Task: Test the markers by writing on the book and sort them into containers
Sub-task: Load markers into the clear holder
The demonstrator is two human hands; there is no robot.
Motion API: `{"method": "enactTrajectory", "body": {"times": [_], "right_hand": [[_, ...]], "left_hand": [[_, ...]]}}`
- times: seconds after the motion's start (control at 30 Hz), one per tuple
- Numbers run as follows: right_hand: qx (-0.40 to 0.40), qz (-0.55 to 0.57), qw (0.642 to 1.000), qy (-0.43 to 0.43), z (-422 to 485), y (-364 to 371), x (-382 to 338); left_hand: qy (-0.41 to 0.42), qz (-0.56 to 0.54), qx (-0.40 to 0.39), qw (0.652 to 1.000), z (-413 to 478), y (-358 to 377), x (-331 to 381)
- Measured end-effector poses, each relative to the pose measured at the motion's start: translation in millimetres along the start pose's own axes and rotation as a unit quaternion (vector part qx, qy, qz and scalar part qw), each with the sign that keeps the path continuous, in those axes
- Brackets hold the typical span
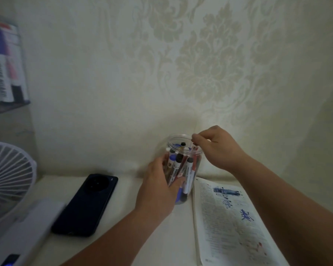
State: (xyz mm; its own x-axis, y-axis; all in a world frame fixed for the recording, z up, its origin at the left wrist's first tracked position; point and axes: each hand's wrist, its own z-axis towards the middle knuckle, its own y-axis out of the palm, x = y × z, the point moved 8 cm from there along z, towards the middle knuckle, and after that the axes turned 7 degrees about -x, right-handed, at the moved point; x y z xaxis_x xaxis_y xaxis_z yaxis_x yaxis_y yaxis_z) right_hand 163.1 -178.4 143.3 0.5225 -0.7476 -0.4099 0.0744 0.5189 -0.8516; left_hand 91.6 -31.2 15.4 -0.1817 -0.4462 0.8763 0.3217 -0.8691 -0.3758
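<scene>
There is one jar (173,139), many markers (187,175) too packed to count, one book (229,227), one phone (85,204) and one fan (8,179).

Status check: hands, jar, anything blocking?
Left hand grips jar of markers. Right hand pinched at rim, catch unclear. Book open beside jar; nothing blocking.

Bare tabletop (127,194) between phone (85,204) and jar (173,138); wall (104,93) close behind

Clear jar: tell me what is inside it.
Many markers stand inside the clear jar, with black, blue and white caps. The left hand grips its side and hides part of the contents, so the count is unclear.
</scene>
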Motion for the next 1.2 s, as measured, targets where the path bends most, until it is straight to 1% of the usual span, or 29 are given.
{"method": "enactTrajectory", "body": {"times": [0.07,0.1,0.17,0.23,0.33,0.4,0.5,0.53,0.6,0.67,0.73,0.77,0.87,0.97,1.07,1.2], "right_hand": [[0.013,-0.056,0.998,-0.026,-1,-3,-6],[0.037,-0.070,0.996,-0.044,-2,-7,-13],[0.103,-0.059,0.990,-0.073,-9,-19,-35],[0.135,-0.016,0.986,-0.093,-13,-25,-64],[0.111,0.054,0.984,-0.128,-9,-18,-125],[0.083,0.131,0.978,-0.137,0,-10,-169],[-0.004,0.275,0.952,-0.132,17,14,-236],[-0.027,0.308,0.942,-0.133,22,21,-259],[-0.044,0.342,0.927,-0.146,29,33,-301],[-0.029,0.348,0.922,-0.165,33,37,-334],[-0.017,0.338,0.925,-0.173,38,39,-357],[-0.023,0.335,0.926,-0.170,42,41,-365],[-0.076,0.353,0.923,-0.131,60,51,-379],[-0.129,0.383,0.909,-0.100,70,64,-388],[-0.125,0.420,0.894,-0.094,79,75,-389],[-0.118,0.455,0.876,-0.106,89,78,-390]], "left_hand": [[-0.013,0.006,-0.013,1.000,2,-4,6],[-0.019,0.013,-0.016,1.000,2,-9,10],[-0.016,0.042,-0.016,0.999,-1,-27,28],[0.010,0.064,0.002,0.998,-4,-55,53],[0.049,0.042,0.058,0.996,-18,-118,92],[0.073,0.026,0.101,0.992,-33,-167,113],[0.098,0.030,0.185,0.977,-56,-242,129],[0.100,0.035,0.215,0.971,-64,-266,131],[0.096,0.046,0.269,0.957,-79,-309,133],[0.084,0.078,0.298,0.948,-88,-341,132],[0.063,0.114,0.310,0.942,-93,-362,126],[0.051,0.121,0.313,0.941,-94,-370,122],[0.017,0.156,0.303,0.940,-94,-384,110],[-0.004,0.179,0.286,0.941,-90,-388,101],[-0.018,0.182,0.274,0.944,-82,-391,93],[-0.033,0.206,0.277,0.938,-76,-395,91]]}}
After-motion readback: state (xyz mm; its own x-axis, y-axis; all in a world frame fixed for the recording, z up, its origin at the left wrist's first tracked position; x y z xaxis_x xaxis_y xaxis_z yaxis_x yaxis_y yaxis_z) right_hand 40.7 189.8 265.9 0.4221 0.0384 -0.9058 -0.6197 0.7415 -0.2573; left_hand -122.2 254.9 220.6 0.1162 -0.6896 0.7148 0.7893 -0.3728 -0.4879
